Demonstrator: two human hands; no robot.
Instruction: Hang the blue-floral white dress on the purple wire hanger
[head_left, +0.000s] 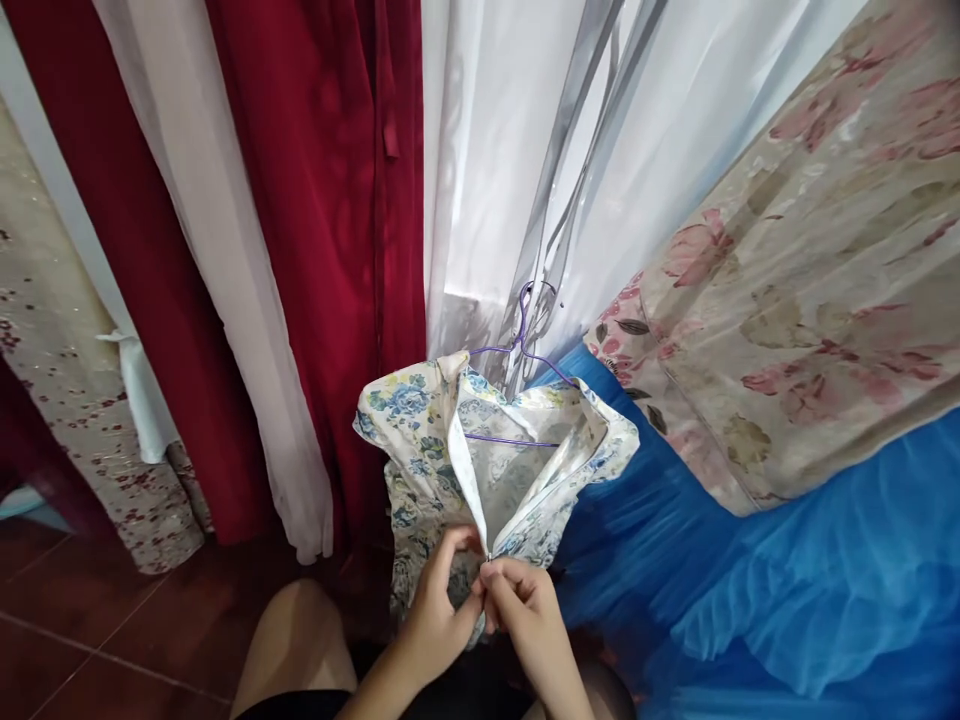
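A blue-and-yellow floral dress (420,470) hangs on a purple wire hanger (517,348) in front of me. Its zipper (487,548) is undone, so the neckline spreads apart in a V with white inner edges. At the bottom of that V, my right hand (520,602) pinches the small zipper pull, which its fingertips mostly cover. Just to the left, my left hand (444,595) is closed on the dress fabric beside the zipper, thumb and forefinger bent round it. The dress below the hands is largely hidden.
Dark red curtain-like cloth (322,200) and white cloth (495,180) hang behind the dress. Pink-flowered fabric (810,330) and blue tulle (810,580) fill the right. My bare knee (296,640) is at lower left, above the red tiled floor (112,640).
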